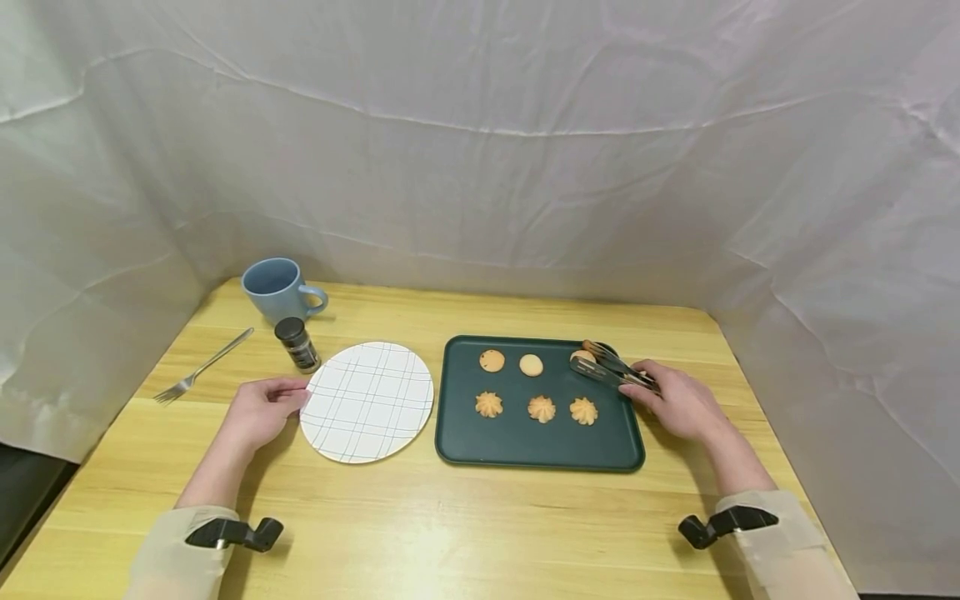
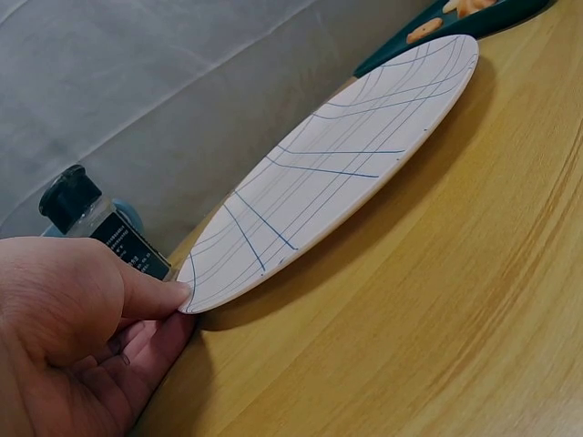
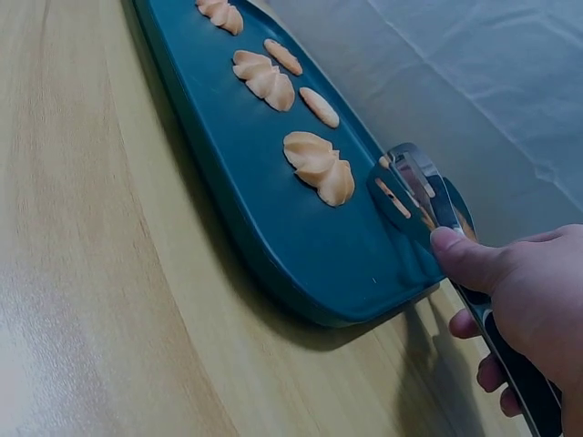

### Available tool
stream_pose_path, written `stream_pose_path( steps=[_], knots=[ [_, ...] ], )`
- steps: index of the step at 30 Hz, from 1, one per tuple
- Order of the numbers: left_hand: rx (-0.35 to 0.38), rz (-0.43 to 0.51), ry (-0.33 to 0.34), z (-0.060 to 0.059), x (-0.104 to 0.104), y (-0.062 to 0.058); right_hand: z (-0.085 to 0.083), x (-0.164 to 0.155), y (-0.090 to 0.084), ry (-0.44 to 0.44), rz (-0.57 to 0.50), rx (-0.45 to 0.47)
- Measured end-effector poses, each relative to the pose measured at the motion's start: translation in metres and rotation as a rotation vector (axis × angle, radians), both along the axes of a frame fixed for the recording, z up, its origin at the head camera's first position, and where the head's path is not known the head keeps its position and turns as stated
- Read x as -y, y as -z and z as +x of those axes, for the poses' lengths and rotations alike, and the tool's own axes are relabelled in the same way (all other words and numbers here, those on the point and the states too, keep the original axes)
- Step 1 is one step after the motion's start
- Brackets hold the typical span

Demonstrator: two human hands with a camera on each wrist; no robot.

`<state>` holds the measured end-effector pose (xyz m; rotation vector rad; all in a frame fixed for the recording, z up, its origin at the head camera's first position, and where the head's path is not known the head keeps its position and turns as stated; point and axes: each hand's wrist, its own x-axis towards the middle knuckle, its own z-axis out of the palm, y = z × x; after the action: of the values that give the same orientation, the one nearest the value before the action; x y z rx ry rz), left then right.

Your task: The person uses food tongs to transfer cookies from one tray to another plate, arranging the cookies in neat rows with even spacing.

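Observation:
My left hand [image 1: 258,410] pinches the left rim of a round white plate [image 1: 367,402] with blue crossing lines, thumb on top and fingers underneath in the left wrist view. On the right, my right hand [image 1: 678,404] grips metal slotted tongs [image 3: 524,382] by their dark handle. The tong heads stand on either side of a round cookie [image 1: 582,356] at the far right corner of a dark green tray [image 1: 540,452]; the tongs mostly hide it in the right wrist view. Two other round cookies [image 1: 531,365] lie along the back, and three star-shaped piped cookies [image 1: 542,408] in front.
Beyond the plate, at back left, stand a blue mug [image 1: 273,287] and a black-capped spice jar [image 1: 297,345]. A fork [image 1: 202,367] lies by the wooden table's [image 1: 390,533] left edge. Grey-white cloth [image 1: 480,183] hangs around the back and sides.

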<state>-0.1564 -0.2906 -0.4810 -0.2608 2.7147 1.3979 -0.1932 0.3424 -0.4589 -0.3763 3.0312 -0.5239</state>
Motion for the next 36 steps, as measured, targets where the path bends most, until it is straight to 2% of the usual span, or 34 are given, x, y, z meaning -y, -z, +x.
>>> stream_pose_path(
  steps=[19,36],
  knots=[
    [0.004,-0.013,-0.005,0.001,-0.001,-0.001,0.005,0.001,-0.01,0.001,0.015,-0.018],
    [-0.008,-0.016,-0.005,0.0,-0.001,0.004,0.015,0.025,-0.034,-0.05,0.008,-0.076]
  ],
)
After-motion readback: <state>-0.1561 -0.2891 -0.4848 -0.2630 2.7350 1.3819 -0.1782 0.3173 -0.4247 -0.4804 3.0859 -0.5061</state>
